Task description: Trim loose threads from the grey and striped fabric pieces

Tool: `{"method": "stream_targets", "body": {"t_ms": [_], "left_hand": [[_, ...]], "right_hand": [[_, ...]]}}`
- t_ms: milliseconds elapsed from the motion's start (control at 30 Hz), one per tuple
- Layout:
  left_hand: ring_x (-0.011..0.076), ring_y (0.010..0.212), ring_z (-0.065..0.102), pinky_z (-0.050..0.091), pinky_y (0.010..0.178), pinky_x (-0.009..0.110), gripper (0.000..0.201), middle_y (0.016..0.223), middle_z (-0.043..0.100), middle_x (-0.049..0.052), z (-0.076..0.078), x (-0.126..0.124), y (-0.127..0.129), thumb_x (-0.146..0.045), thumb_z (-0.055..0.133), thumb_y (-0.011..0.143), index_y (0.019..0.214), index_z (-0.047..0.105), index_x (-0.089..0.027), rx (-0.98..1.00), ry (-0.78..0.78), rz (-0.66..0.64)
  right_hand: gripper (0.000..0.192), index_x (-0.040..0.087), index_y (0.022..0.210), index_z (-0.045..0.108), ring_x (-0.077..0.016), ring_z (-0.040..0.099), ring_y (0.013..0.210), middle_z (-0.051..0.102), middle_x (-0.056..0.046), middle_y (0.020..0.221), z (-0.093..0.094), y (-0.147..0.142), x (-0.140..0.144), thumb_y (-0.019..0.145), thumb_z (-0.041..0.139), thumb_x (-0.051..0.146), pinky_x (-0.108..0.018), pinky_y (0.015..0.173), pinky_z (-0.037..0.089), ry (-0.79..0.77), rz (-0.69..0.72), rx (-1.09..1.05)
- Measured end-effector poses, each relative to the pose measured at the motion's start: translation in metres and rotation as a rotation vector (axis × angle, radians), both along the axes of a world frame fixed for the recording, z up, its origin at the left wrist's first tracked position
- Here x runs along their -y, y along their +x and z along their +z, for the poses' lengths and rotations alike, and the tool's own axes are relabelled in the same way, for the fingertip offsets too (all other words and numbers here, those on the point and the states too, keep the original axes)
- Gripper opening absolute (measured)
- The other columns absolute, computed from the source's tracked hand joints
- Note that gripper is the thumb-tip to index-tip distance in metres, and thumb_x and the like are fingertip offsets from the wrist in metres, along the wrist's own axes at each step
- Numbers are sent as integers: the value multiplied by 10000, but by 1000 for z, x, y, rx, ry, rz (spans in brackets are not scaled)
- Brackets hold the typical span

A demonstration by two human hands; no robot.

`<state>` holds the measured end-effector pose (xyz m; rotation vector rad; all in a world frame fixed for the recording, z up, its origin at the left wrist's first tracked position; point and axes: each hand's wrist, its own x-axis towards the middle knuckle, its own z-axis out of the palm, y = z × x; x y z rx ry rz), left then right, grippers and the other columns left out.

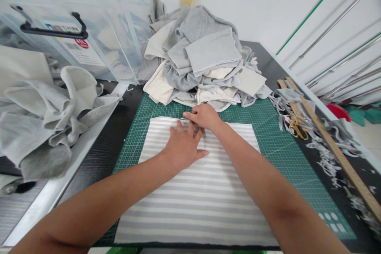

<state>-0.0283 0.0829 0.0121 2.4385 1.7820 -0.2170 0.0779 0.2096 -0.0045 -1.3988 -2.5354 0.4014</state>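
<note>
A grey-and-white striped cloth (202, 198) lies flat on a green cutting mat (276, 154). My left hand (183, 147) presses palm-down on the cloth near its far edge, fingers spread. My right hand (204, 116) is just beyond it at the cloth's far edge, fingers pinched on a small thin object whose kind I cannot make out. The two hands nearly touch.
A heap of grey and cream fabric pieces (202, 59) sits behind the mat. Clear plastic bins (74, 35) and crumpled grey cloth (44, 115) are at the left. At the right lie wooden rulers (330, 143), gold scissors (297, 127) and fabric scraps (327, 162).
</note>
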Motion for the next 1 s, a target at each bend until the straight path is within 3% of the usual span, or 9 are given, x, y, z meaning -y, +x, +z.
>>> {"method": "stream_targets", "body": {"t_ms": [633,1000], "left_hand": [[553,1334,251,308,964,667,793,1542,262,188,-3,1,0,-710,380,852,1489,294,-247,-7,19,1],[556,1325,259,325,954,665,791,1519,297,196,-2,-1,1,-706,390,851,1480,321,-230,-9,9,2]], "right_hand": [[537,178,549,615,-106,418,510,540,5,499,-2,1,-3,831,497,620,-263,515,236,8,6,-11],[554,191,617,649,-115,477,568,623,-15,614,-2,-3,4,833,462,665,-262,523,237,12,-33,23]]}}
